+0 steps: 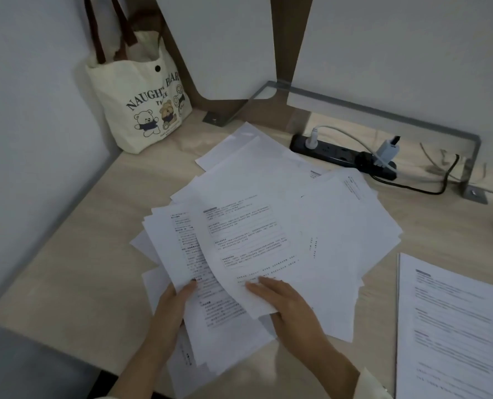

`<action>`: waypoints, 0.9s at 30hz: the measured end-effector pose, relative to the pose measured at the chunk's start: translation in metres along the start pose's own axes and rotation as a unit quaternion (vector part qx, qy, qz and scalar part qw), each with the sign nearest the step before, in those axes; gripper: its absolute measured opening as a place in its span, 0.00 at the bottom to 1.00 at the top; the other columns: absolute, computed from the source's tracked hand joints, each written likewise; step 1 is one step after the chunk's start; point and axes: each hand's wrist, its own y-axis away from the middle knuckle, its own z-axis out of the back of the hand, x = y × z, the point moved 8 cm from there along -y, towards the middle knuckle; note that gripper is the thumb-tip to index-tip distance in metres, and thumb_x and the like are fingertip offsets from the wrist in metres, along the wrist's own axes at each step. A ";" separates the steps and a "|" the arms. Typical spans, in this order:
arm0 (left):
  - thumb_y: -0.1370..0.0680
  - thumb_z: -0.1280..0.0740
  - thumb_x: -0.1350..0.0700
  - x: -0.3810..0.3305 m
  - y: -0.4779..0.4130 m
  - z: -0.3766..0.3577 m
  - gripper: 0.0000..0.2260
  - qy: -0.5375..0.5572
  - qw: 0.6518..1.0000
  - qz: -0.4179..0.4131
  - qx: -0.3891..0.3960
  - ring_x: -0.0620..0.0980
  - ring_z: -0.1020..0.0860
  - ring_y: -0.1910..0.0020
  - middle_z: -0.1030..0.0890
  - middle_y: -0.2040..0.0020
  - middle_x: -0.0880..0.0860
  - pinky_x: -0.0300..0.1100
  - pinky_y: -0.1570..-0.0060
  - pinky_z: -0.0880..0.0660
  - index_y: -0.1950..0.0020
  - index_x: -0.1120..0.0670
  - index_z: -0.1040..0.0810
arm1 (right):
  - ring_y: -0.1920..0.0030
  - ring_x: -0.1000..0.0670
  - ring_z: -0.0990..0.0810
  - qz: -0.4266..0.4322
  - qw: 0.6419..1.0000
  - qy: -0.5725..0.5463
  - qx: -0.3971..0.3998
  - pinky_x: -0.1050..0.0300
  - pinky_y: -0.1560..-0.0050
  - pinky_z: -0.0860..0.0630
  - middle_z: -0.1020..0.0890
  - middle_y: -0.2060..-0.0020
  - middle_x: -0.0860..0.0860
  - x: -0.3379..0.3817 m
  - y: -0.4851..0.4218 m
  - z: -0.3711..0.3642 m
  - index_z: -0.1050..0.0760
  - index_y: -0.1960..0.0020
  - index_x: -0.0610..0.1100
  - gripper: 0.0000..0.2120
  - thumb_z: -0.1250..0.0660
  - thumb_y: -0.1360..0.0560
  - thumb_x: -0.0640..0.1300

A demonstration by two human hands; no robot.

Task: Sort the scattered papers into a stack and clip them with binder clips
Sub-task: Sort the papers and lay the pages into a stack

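- The scattered papers [311,214] lie fanned across the desk [75,254] — thin, light, floppy, likely slippery sheet on sheet.
- My left hand [176,300] pinches their near edge, thumb on top; my right hand [282,303] rests straight-fingered on the top page [248,243].
- I'd square them by the edges — corners crease.

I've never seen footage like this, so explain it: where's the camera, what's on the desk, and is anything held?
There is no machine here: a person wears a camera on the head, looking down at their own hands. On the desk lie scattered papers, a neater stack at the right, and a tote bag and power strip at the back. The left hand grips a printed sheet by its near edge. The right hand lays its fingers on another sheet; its thumb is hidden, so a grip is uncertain.
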 end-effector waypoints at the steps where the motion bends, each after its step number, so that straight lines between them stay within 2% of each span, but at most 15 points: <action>1: 0.21 0.39 0.52 -0.001 0.001 -0.003 0.11 0.009 1.000 -0.004 0.001 0.51 0.20 0.47 0.17 0.45 0.50 0.50 0.47 0.24 0.41 0.48 0.23 | 0.31 0.50 0.33 0.011 1.000 -0.004 0.011 0.63 0.31 0.44 0.30 0.31 0.49 0.005 -0.001 -0.005 0.31 0.33 0.55 0.25 0.44 0.27 0.37; 3: 0.21 0.42 0.47 -0.005 0.003 -0.009 0.11 0.036 0.999 -0.011 -0.001 0.49 0.20 0.49 0.17 0.48 0.47 0.47 0.51 0.24 0.43 0.45 0.24 | 0.29 0.51 0.37 0.030 0.999 -0.006 0.039 0.65 0.30 0.46 0.34 0.29 0.51 0.016 -0.001 -0.018 0.33 0.31 0.56 0.26 0.43 0.25 0.35; 5: 0.22 0.43 0.44 -0.007 0.002 -0.011 0.13 0.052 0.999 -0.010 -0.009 0.49 0.20 0.48 0.17 0.47 0.47 0.48 0.49 0.24 0.41 0.44 0.25 | 0.28 0.51 0.39 0.040 0.997 -0.003 0.073 0.68 0.31 0.51 0.36 0.27 0.51 0.024 -0.002 -0.031 0.34 0.31 0.56 0.26 0.43 0.24 0.35; 7: 0.22 0.39 0.47 -0.009 0.000 -0.010 0.14 0.021 1.000 -0.015 -0.014 0.51 0.20 0.46 0.18 0.44 0.48 0.52 0.44 0.25 0.37 0.46 0.26 | 0.27 0.53 0.41 0.055 0.993 -0.012 0.103 0.68 0.31 0.52 0.37 0.27 0.52 0.033 -0.003 -0.040 0.35 0.30 0.57 0.25 0.43 0.24 0.38; 9: 0.22 0.37 0.54 -0.008 -0.002 -0.004 0.14 -0.017 0.999 -0.021 -0.020 0.52 0.21 0.44 0.19 0.42 0.50 0.54 0.41 0.26 0.36 0.49 0.26 | 0.30 0.62 0.44 0.053 0.986 -0.042 0.152 0.68 0.30 0.50 0.40 0.28 0.59 0.043 -0.004 -0.043 0.38 0.29 0.58 0.26 0.37 0.26 0.48; 11: 0.22 0.38 0.59 -0.011 -0.004 0.005 0.13 -0.035 0.999 -0.032 -0.025 0.52 0.21 0.45 0.19 0.44 0.50 0.50 0.42 0.26 0.38 0.51 0.25 | 0.32 0.66 0.44 -0.031 0.966 -0.150 0.209 0.69 0.32 0.47 0.40 0.31 0.65 0.042 -0.008 -0.035 0.41 0.28 0.59 0.34 0.31 0.30 0.55; 12: 0.22 0.38 0.60 -0.014 -0.006 0.011 0.13 -0.040 0.998 -0.038 -0.030 0.50 0.21 0.46 0.19 0.45 0.49 0.47 0.44 0.26 0.38 0.52 0.24 | 0.33 0.65 0.40 -0.080 0.947 -0.225 0.216 0.68 0.34 0.43 0.38 0.32 0.65 0.039 -0.013 -0.027 0.40 0.29 0.59 0.34 0.30 0.31 0.56; 13: 0.22 0.38 0.60 -0.018 -0.008 0.017 0.13 -0.043 0.997 -0.041 -0.041 0.49 0.22 0.47 0.19 0.47 0.48 0.45 0.46 0.26 0.39 0.52 0.24 | 0.34 0.63 0.36 -0.117 0.934 -0.277 0.192 0.67 0.36 0.39 0.34 0.33 0.63 0.035 -0.021 -0.015 0.39 0.29 0.58 0.32 0.31 0.31 0.56; 15: 0.22 0.38 0.59 -0.023 -0.014 0.033 0.14 -0.052 0.995 -0.040 -0.069 0.51 0.22 0.45 0.20 0.47 0.49 0.47 0.43 0.28 0.37 0.52 0.25 | 0.37 0.56 0.29 -0.197 0.917 -0.341 0.064 0.64 0.39 0.33 0.28 0.35 0.56 0.007 -0.041 0.014 0.34 0.31 0.52 0.25 0.35 0.26 0.52; 16: 0.22 0.38 0.59 -0.024 -0.018 0.039 0.15 -0.056 0.995 -0.041 -0.076 0.53 0.23 0.44 0.21 0.44 0.50 0.49 0.40 0.29 0.35 0.53 0.26 | 0.37 0.52 0.28 -0.243 0.887 -0.394 0.000 0.59 0.37 0.32 0.26 0.36 0.52 -0.011 -0.049 0.024 0.32 0.32 0.48 0.21 0.36 0.24 0.49; 18: 0.22 0.38 0.59 -0.027 -0.024 0.048 0.16 -0.064 0.994 -0.040 -0.082 0.54 0.24 0.43 0.22 0.42 0.52 0.51 0.38 0.30 0.34 0.53 0.27 | 0.37 0.46 0.27 -0.306 0.794 -0.518 -0.084 0.53 0.32 0.34 0.25 0.41 0.46 -0.036 -0.063 0.031 0.30 0.35 0.41 0.17 0.39 0.23 0.42; 20: 0.21 0.39 0.60 -0.030 -0.029 0.052 0.15 -0.074 0.993 -0.043 -0.083 0.54 0.24 0.47 0.22 0.44 0.52 0.47 0.43 0.29 0.34 0.54 0.27 | 0.45 0.46 0.25 -0.349 0.724 -0.583 -0.120 0.54 0.36 0.32 0.25 0.48 0.44 -0.047 -0.076 0.032 0.26 0.45 0.39 0.09 0.39 0.23 0.40; 21: 0.21 0.40 0.61 -0.032 -0.030 0.052 0.15 -0.078 0.992 -0.044 -0.086 0.53 0.24 0.48 0.22 0.45 0.53 0.46 0.45 0.29 0.35 0.55 0.27 | 0.52 0.47 0.25 -0.372 0.698 -0.598 -0.130 0.55 0.41 0.30 0.26 0.53 0.44 -0.051 -0.081 0.031 0.26 0.52 0.40 0.04 0.38 0.24 0.39; 23: 0.21 0.40 0.61 -0.033 -0.033 0.053 0.14 -0.094 0.990 -0.046 -0.091 0.53 0.25 0.50 0.23 0.47 0.53 0.45 0.46 0.30 0.36 0.56 0.27 | 0.61 0.49 0.28 -0.399 0.662 -0.619 -0.142 0.58 0.51 0.28 0.29 0.61 0.45 -0.057 -0.092 0.025 0.30 0.60 0.41 0.05 0.37 0.25 0.39; 27: 0.21 0.39 0.60 -0.033 -0.038 0.055 0.12 -0.123 0.987 -0.045 -0.098 0.54 0.24 0.49 0.23 0.49 0.53 0.45 0.48 0.30 0.38 0.54 0.26 | 0.67 0.47 0.31 -0.411 0.596 -0.674 -0.147 0.62 0.68 0.23 0.32 0.65 0.44 -0.059 -0.110 0.011 0.34 0.57 0.43 0.06 0.36 0.26 0.38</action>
